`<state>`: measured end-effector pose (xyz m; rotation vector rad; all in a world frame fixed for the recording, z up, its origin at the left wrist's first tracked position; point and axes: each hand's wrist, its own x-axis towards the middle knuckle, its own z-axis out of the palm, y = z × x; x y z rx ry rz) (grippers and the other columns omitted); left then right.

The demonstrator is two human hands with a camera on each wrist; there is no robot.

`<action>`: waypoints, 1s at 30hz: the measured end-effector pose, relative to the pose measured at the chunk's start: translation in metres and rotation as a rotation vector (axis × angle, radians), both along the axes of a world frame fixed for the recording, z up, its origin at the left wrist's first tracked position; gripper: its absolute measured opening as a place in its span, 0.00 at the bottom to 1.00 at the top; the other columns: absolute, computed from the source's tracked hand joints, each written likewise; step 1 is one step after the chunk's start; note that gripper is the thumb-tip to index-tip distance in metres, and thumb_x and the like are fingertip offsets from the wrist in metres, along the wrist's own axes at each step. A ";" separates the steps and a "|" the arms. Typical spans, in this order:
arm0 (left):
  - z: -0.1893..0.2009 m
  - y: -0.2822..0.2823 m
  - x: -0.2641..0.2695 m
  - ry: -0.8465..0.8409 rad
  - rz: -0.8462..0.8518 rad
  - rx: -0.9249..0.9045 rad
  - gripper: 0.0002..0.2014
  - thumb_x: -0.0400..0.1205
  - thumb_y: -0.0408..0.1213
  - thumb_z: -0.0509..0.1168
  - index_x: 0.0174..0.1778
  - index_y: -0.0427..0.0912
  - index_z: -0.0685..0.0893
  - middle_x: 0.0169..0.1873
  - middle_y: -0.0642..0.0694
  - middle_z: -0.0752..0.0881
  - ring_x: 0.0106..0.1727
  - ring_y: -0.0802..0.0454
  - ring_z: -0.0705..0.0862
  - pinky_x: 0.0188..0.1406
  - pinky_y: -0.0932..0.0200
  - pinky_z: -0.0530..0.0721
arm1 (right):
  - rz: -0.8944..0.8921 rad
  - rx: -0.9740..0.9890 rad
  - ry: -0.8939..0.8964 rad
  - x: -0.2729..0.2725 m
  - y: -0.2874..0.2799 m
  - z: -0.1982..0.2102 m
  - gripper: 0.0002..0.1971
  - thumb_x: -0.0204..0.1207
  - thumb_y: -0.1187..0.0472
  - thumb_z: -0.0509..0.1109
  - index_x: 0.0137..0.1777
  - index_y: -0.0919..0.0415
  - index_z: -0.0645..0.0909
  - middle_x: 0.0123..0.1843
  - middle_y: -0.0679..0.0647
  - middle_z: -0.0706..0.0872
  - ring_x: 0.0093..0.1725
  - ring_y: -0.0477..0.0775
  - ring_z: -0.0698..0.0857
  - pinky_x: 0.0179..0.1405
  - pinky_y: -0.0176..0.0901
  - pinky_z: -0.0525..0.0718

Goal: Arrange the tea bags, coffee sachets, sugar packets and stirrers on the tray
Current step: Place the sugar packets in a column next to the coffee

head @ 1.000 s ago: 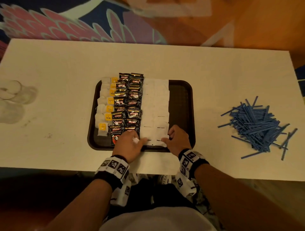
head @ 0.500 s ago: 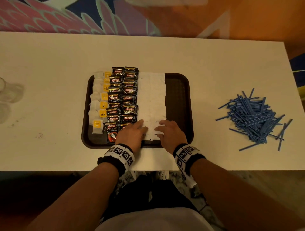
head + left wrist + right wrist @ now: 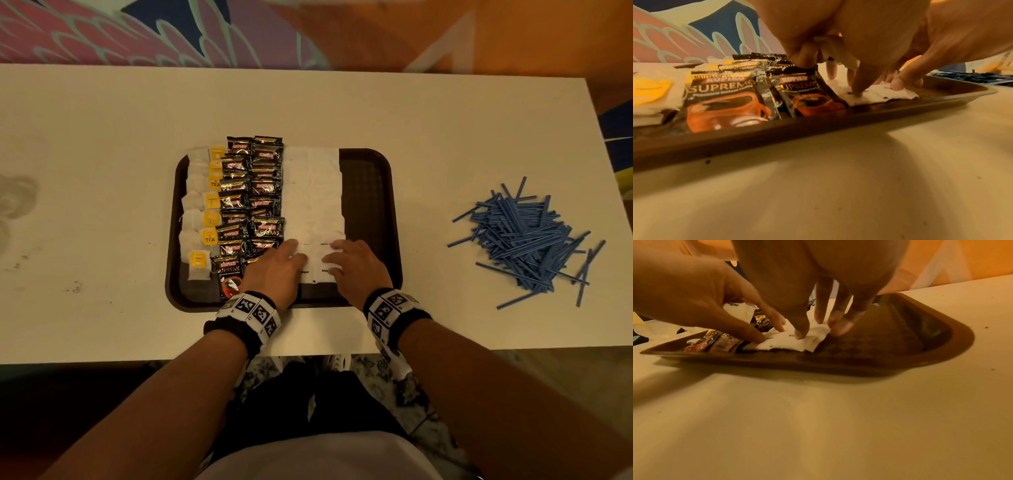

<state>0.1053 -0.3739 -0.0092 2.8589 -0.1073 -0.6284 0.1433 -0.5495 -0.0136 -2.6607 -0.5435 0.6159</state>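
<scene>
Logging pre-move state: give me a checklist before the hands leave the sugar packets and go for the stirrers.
1. Sugar packets in two columns on tray: ok.
2. Nearest packets flat: not ok, edges lifted under the right hand.
3. Left hand free: not ok, fingertips press a packet.
4. Bare strip of tray right of the sugar for stirrers: ok.
5. Stirrers on tray: not ok, piled on table.
6. Coffee sachets and tea bags in rows: ok.

The left hand (image 3: 274, 270) covers the near end of the coffee sachets (image 3: 251, 202) on the tray (image 3: 371, 192), and the right hand (image 3: 356, 269) hides part of the nearest sugar packets (image 3: 313, 205). Print on those packets is too small to read. Left of the tray, a pale glassy shape (image 3: 15, 202) on the surface (image 3: 102, 137) is cut off by the picture's edge.
</scene>
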 end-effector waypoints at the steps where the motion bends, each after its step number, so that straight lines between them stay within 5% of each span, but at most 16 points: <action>1: 0.001 -0.001 0.000 -0.003 0.002 -0.003 0.16 0.85 0.39 0.58 0.70 0.48 0.76 0.78 0.47 0.66 0.68 0.41 0.75 0.51 0.41 0.85 | 0.004 0.002 0.005 0.000 0.000 -0.001 0.16 0.81 0.60 0.67 0.69 0.48 0.81 0.75 0.44 0.74 0.72 0.47 0.70 0.61 0.38 0.79; 16: 0.002 -0.003 -0.001 -0.079 0.079 -0.092 0.16 0.84 0.40 0.60 0.68 0.47 0.76 0.75 0.47 0.68 0.66 0.43 0.78 0.51 0.45 0.85 | 0.049 0.008 -0.052 0.006 -0.001 0.003 0.17 0.84 0.59 0.63 0.72 0.52 0.79 0.77 0.48 0.73 0.75 0.49 0.67 0.71 0.37 0.69; 20: 0.014 -0.003 -0.002 -0.141 0.414 -0.358 0.15 0.82 0.48 0.64 0.62 0.46 0.79 0.61 0.49 0.72 0.52 0.53 0.76 0.51 0.57 0.77 | -0.154 0.169 -0.009 0.005 -0.005 0.015 0.14 0.82 0.57 0.67 0.67 0.54 0.82 0.69 0.49 0.80 0.71 0.49 0.73 0.71 0.34 0.64; 25: 0.029 -0.008 0.007 0.068 0.889 -0.945 0.07 0.82 0.39 0.57 0.47 0.48 0.81 0.46 0.46 0.80 0.49 0.46 0.78 0.46 0.53 0.74 | -0.422 0.491 0.303 0.005 0.001 0.037 0.11 0.75 0.53 0.75 0.55 0.54 0.85 0.46 0.46 0.86 0.45 0.38 0.83 0.49 0.34 0.84; 30: 0.044 -0.015 0.003 0.132 0.744 -1.033 0.16 0.81 0.24 0.61 0.57 0.50 0.77 0.43 0.44 0.83 0.40 0.48 0.81 0.37 0.54 0.79 | -0.464 0.604 0.479 0.005 0.010 0.046 0.09 0.73 0.56 0.77 0.51 0.54 0.84 0.42 0.51 0.90 0.45 0.49 0.89 0.48 0.46 0.88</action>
